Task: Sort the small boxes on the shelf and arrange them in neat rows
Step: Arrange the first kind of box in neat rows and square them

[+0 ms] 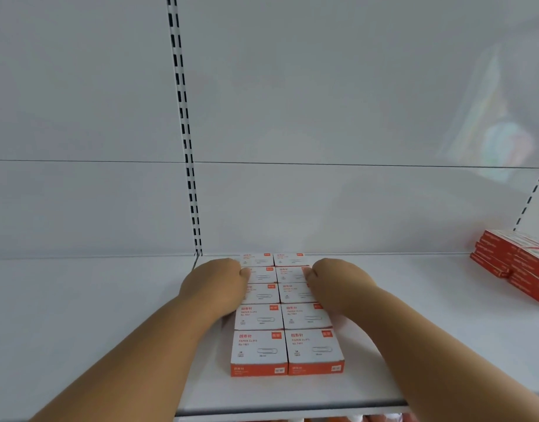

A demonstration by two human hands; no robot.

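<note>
Several small white-and-orange paper clip boxes (pixel 285 318) lie flat on the white shelf (pixel 94 300) in two side-by-side columns that run from the front edge to the back wall. My left hand (pixel 216 284) rests against the left flank of the left column, fingers curled, thumb on top of a box in the second row from the back. My right hand (pixel 338 278) presses the right flank of the right column at the same depth, fingers curled on a box top. Both hands squeeze the columns from the outside. The boxes under my hands are partly hidden.
A pile of red boxes (pixel 518 260) lies at the right end of the shelf, near the back. A slotted upright (pixel 186 141) runs down the white back panel to the left of the columns. The shelf's front lip (pixel 292 406) is just below the nearest boxes.
</note>
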